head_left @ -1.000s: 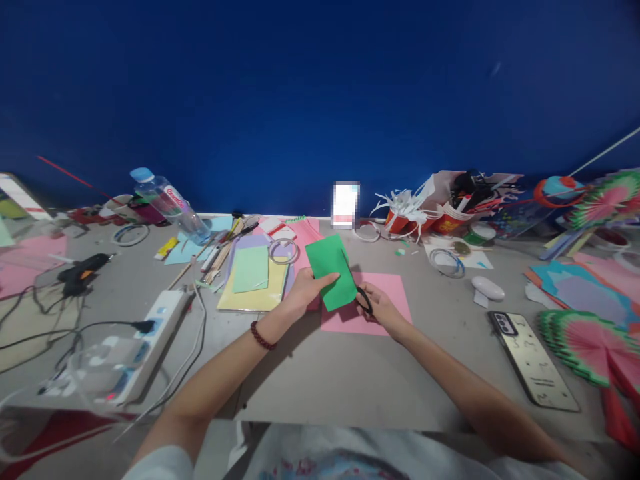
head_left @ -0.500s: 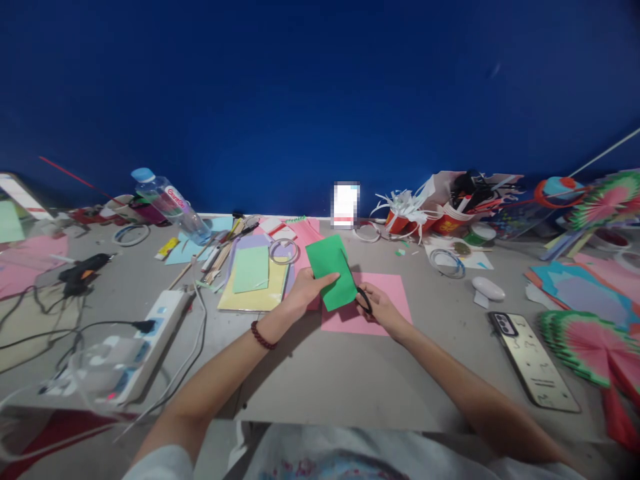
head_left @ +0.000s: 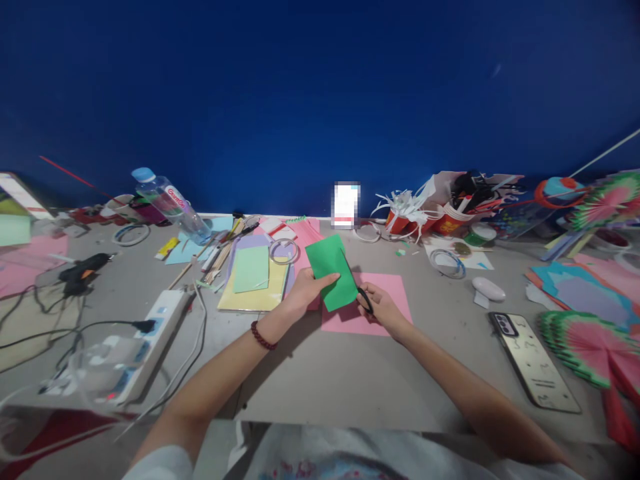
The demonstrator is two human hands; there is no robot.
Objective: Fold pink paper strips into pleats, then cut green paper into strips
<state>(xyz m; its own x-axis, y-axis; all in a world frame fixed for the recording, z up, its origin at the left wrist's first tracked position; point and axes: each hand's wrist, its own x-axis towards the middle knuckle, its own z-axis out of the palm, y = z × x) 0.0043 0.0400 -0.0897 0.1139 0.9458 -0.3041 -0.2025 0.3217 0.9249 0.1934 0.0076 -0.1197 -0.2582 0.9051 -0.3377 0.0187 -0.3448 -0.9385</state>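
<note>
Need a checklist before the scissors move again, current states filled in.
1. Left hand grips the green paper: ok.
2. Right hand holds the scissors: ok, fingers at the black handle.
3. Blades open or closed: cannot tell, too little of them shows.
4. Left fingertips clear of the blades: cannot tell, they are behind the paper.
5. Pink sheet flat beneath the work: ok, it lies on the table.
6. Phone clear of the right hand: ok, well apart.
</note>
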